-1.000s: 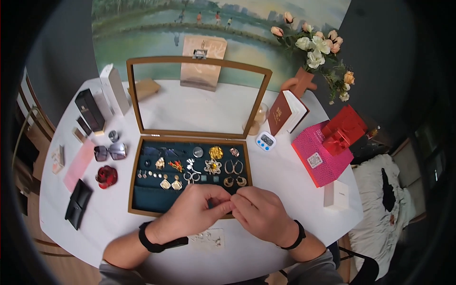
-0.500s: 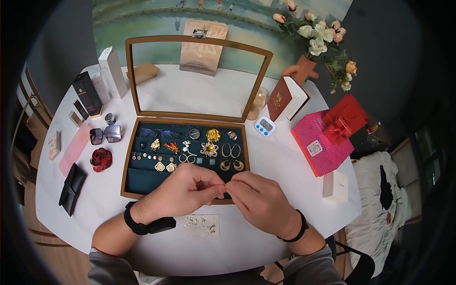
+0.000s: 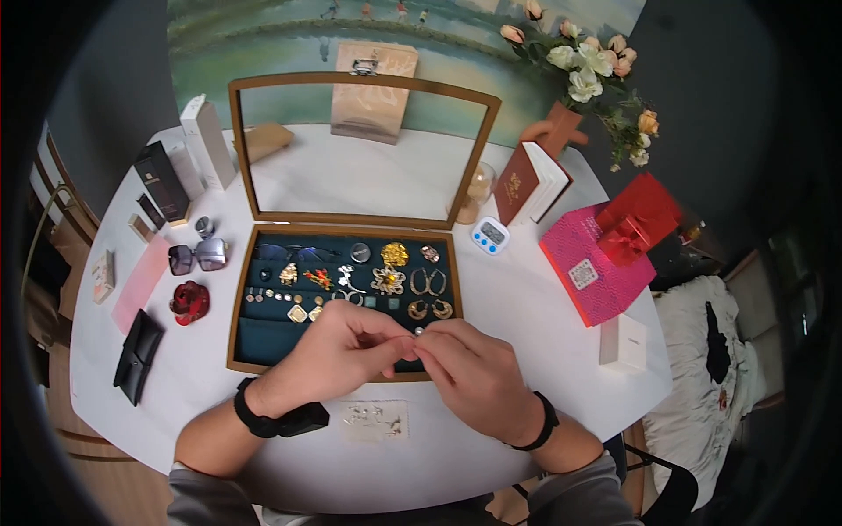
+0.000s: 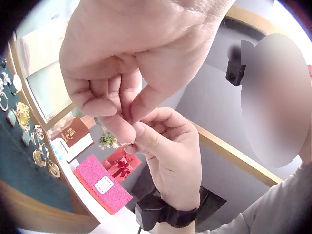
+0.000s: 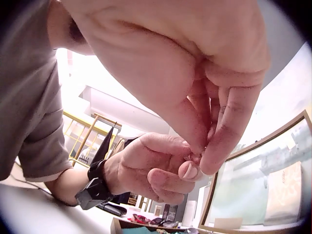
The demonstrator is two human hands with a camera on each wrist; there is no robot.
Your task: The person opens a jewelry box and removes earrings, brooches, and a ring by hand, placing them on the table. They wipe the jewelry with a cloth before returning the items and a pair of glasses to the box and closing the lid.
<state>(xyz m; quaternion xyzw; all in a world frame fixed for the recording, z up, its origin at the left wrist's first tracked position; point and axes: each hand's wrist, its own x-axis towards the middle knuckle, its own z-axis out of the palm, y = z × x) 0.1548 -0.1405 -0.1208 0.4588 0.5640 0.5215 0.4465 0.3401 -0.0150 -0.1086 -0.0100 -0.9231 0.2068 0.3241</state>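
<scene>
Over the front edge of the jewelry box, the fingertips of both hands meet. My left hand and my right hand pinch a tiny piece of jewelry between thumbs and forefingers. A whitish round bead, like a pearl stud, peeks out above the fingertips in the head view; fingers hide the rest. Inside the box, on dark green lining, lie gold hoop earrings, a gold flower brooch, square gold earrings and other pieces. Below the hands lies a small card with several silvery earrings.
The box's glass lid stands raised behind. On the left are sunglasses, a red flower ornament and a black case. To the right stand a timer, a red book, a pink box and a white box.
The head view tilted down, then slightly back up. Both hands stay together over the box's front edge, and the whitish bead now shows above the fingertips.
</scene>
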